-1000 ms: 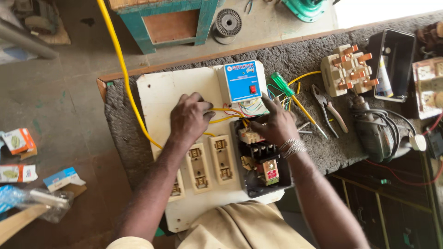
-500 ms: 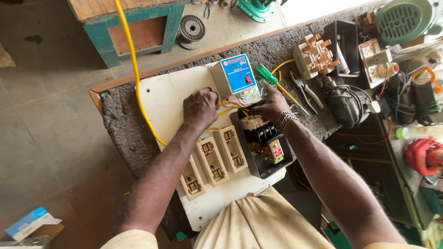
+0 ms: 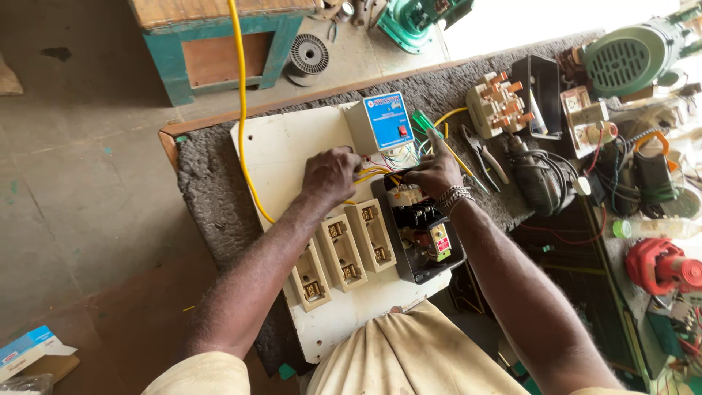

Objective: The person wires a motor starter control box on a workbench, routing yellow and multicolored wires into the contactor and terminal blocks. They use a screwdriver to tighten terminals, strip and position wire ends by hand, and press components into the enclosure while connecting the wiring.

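A white board (image 3: 278, 146) lies on a grey mat and carries a small box with a blue face (image 3: 380, 121), three cream fuse holders (image 3: 344, 249) and an open black switch box (image 3: 424, 234). My left hand (image 3: 330, 174) is closed on yellow wires (image 3: 373, 174) just below the blue-faced box. My right hand (image 3: 436, 170) rests at the top of the black box and grips a green-handled screwdriver (image 3: 422, 121), whose handle sticks up past my fingers. The screwdriver's tip is hidden among coloured wires between the two boxes.
A thick yellow cable (image 3: 241, 110) runs across the board's left side. Pliers (image 3: 482, 153), a cream terminal block (image 3: 497, 102), a black casing (image 3: 545, 88), a green motor (image 3: 629, 58) and a red tool (image 3: 662, 263) crowd the right. A teal bench (image 3: 212, 51) stands behind.
The view has swung and closed in, so more of the cluttered right side shows. Both hands stay at the wiring between the blue-faced box and the black box.
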Demonstrator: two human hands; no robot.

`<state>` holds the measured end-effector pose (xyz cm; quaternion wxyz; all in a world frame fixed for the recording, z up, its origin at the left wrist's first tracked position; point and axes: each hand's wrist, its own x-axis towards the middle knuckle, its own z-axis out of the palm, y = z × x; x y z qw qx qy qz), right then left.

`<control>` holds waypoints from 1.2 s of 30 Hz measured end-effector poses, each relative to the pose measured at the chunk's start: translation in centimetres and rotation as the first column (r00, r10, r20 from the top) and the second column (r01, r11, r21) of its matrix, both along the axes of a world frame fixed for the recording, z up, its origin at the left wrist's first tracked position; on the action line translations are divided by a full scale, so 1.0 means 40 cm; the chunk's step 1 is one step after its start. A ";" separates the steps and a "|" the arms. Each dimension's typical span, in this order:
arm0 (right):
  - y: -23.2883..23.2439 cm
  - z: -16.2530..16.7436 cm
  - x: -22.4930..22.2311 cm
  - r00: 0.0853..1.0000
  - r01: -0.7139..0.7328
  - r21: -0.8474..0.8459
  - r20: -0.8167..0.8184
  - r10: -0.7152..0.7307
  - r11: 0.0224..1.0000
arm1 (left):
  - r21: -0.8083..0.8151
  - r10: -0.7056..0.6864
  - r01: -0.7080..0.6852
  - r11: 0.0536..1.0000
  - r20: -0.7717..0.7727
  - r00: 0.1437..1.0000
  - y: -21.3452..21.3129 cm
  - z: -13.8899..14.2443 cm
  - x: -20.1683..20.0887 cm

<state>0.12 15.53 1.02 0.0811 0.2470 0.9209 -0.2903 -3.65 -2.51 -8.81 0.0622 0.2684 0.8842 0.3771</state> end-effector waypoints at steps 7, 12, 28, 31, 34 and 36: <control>0.033 -0.002 -0.012 1.000 0.005 -0.052 0.010 -0.005 0.999 | 0.040 0.042 -0.041 0.998 -0.019 0.999 0.031 0.003 -0.005; 0.076 -0.023 -0.025 0.990 0.137 -0.214 0.045 -0.131 0.967 | -0.145 -0.057 0.058 0.988 0.007 0.998 0.090 -0.024 -0.022; 0.120 -0.036 -0.032 0.994 0.096 -0.222 -0.027 -0.105 0.970 | -0.047 0.018 -0.020 0.999 -0.049 0.999 0.114 -0.005 -0.049; 0.125 -0.040 -0.029 0.997 0.057 -0.219 -0.044 -0.069 0.974 | -0.038 0.022 -0.022 0.999 -0.008 1.000 0.122 -0.004 -0.055; 0.122 -0.045 -0.029 0.997 0.011 -0.178 -0.075 -0.025 0.984 | 0.033 0.018 -0.016 0.999 -0.044 0.999 0.122 -0.010 -0.054; 0.120 -0.046 -0.027 0.994 0.109 -0.230 -0.007 -0.113 0.967 | 0.084 -0.016 0.028 0.996 -0.139 0.990 0.121 -0.017 -0.051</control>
